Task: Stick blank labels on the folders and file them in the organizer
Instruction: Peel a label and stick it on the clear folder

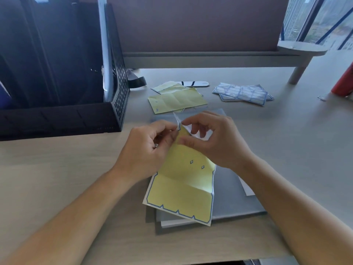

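A yellow backing sheet (183,190) with a blue-edged border hangs from both hands above a grey folder (236,197) lying on the desk. My left hand (147,150) pinches the sheet's top left corner. My right hand (210,138) grips the sheet's top and pinches a white blank label (178,121) curling off it. The black mesh organizer (63,73) stands at the left with a pale grey folder (106,50) upright in its right slot. Under the grey folder lie more folders, only their edges showing.
Used yellow backing sheets (177,101) lie beyond the folder. A fan of fresh blue-bordered label sheets (242,93) sits to the right of them. A red object (343,81) stands at the right edge, and a wooden monitor riser (298,54) spans the back.
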